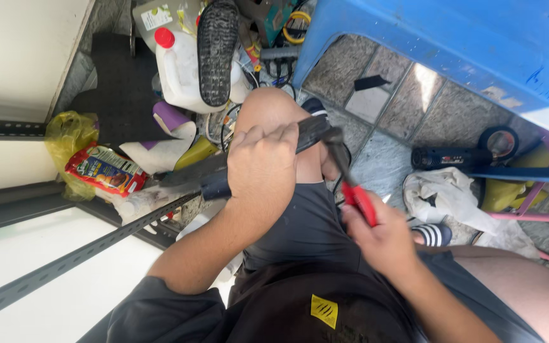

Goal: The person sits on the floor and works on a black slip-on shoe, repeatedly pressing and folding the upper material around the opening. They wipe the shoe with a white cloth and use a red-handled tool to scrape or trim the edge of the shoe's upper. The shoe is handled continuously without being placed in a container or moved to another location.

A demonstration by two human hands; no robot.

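1. The right hand is nearest the camera, below and to the right of the raised knee. Its fingers are closed around the red handles of a pair of pliers; the handles sit close together inside the fist.
2. The pliers run up and to the left from that hand. Their dark nose meets the right end of a black tube-like part just right of the knee. Whether the nose bites the part or only touches it cannot be told.
3. The left hand lies on the near side of the knee, fingers curled fully over the black part and clamped on it. The part lies across the thigh, with its wider dark end sticking out to the left of the fist.
4. Left of the knee, on the floor, lie a red snack packet and a yellow plastic bag.
5. Beyond the knee stand a white jug with a red cap and an upturned black shoe sole.
6. Right of the knee lie a black power tool and a white rag; a blue plastic stool stands beyond them.
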